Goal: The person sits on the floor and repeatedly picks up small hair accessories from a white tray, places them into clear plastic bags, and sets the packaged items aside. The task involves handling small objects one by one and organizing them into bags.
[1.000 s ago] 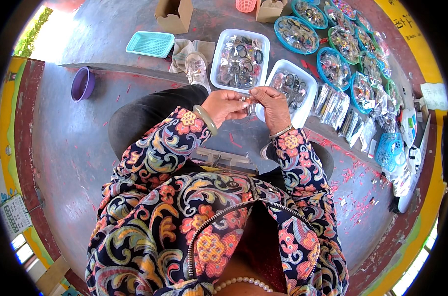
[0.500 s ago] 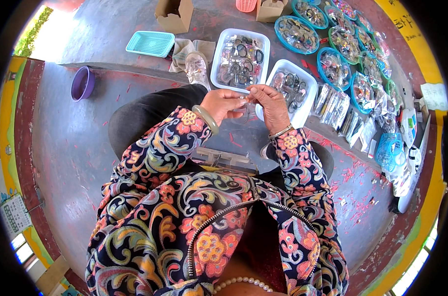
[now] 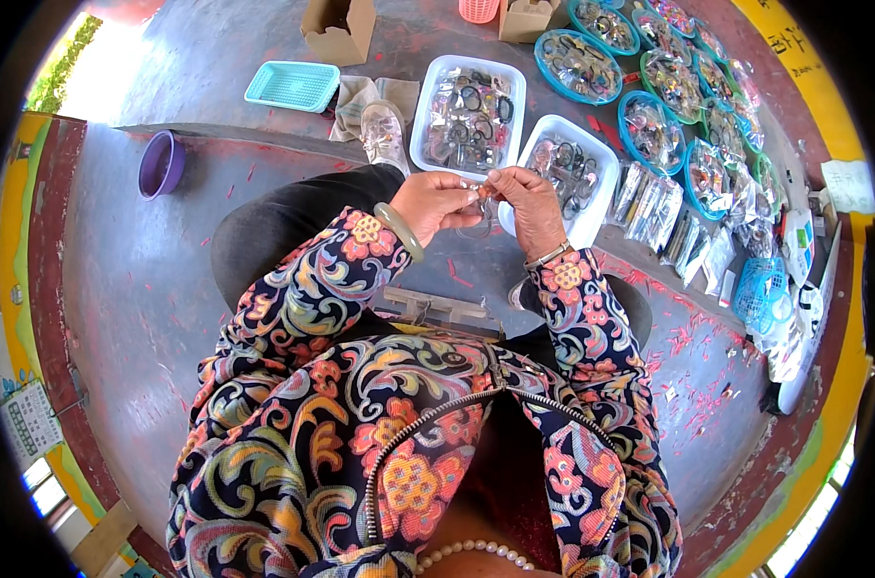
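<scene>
While white trays [image 3: 428, 116] sit just beyond, left hand [image 3: 436, 204] & right hand [image 3: 522, 197] pinch a small clear packet [image 3: 476, 214] btwn fingertips.

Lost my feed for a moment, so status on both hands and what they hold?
Left hand and right hand raised together, fingertips pinching a small clear packet. White trays of packets just beyond. Nothing between the hands.

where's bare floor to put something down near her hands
The widest bare patch is the grey floor on her left, between the purple bowl and her knee. A narrower strip runs beyond the teal basket. To the right it is crowded: white trays, blue-rimmed dishes and packets sit edge to edge.
</scene>
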Action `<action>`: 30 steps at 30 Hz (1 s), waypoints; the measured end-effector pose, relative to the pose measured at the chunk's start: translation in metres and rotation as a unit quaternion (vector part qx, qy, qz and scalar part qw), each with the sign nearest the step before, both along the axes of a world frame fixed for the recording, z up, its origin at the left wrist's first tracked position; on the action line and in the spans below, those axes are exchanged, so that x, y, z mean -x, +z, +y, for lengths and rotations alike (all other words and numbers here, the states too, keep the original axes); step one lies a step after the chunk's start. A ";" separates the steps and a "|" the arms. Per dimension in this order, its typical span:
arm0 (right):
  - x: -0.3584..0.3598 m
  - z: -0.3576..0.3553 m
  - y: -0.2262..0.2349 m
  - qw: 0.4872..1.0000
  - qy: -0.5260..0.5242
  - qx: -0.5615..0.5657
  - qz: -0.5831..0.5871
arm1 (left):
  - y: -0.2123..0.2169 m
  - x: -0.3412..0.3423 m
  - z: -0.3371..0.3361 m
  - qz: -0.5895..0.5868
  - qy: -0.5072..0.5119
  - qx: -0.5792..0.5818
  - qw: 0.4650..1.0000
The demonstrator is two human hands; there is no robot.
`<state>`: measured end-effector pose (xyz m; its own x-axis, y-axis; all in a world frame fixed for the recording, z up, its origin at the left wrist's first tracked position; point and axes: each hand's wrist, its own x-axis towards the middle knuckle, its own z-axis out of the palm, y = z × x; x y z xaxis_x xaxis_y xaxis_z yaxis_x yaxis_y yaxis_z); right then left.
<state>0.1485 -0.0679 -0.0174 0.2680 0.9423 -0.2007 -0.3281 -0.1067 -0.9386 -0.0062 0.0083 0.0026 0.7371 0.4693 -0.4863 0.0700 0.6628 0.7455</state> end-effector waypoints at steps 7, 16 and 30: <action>0.000 0.000 -0.001 0.999 0.014 -0.014 0.025 | 0.003 0.001 0.000 0.018 0.014 -0.018 1.000; 0.002 -0.002 -0.003 0.999 -0.052 -0.002 0.016 | 0.006 -0.002 -0.003 0.034 -0.018 -0.014 0.999; 0.004 -0.003 -0.004 0.995 -0.098 -0.022 0.027 | -0.013 0.000 0.001 0.029 -0.074 -0.028 0.996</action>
